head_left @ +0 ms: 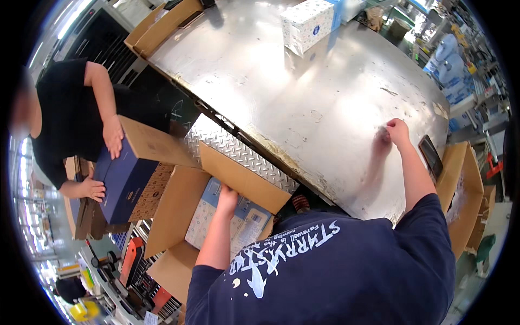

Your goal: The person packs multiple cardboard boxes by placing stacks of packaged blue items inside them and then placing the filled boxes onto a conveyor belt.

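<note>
White lettering (287,249) stands on the navy shirt (357,271).

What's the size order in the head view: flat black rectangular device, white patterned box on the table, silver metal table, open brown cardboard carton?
1. Silver metal table
2. Open brown cardboard carton
3. White patterned box
4. Flat black rectangular device
No close calls.

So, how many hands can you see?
4: the person's left hand is in the open carton, their right hand is at the metal table, and the co-worker's upper hand and lower hand are on the blue box. More may be hidden.
</note>
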A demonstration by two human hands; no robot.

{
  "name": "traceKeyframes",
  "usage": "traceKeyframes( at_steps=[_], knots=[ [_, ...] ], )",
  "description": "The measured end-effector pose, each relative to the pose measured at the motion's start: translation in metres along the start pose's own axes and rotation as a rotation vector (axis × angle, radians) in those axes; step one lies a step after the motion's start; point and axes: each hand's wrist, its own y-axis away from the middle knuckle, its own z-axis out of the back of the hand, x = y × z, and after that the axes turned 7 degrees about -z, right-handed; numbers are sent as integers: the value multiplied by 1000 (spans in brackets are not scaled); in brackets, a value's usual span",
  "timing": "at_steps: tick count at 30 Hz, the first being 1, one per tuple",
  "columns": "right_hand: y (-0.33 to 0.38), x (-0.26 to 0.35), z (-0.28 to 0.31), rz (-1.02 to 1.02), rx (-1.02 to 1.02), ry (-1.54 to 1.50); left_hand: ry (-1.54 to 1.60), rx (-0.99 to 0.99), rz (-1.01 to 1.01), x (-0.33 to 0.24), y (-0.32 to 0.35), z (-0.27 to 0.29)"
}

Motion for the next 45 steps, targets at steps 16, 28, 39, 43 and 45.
traceKeyframes(
  at_steps=[16, 28, 39, 43, 45],
  knots=[
    [141, 280, -117, 951, 723, -101, -121, -206, -747, -215, 34, 76],
    [-59, 411, -164, 868, -32, 734, 212, 83, 200, 72, -30, 32],
    [92, 279, -79, 798, 638, -172, -379, -79, 237, 87, -34, 22],
    [-37, 265, -91, 516, -56, -177, 3, -271, 254, 93, -37, 2],
    [-67, 290, -109, 834, -227, 202, -8, -246, 331, 93, -29, 1]
  ],
)
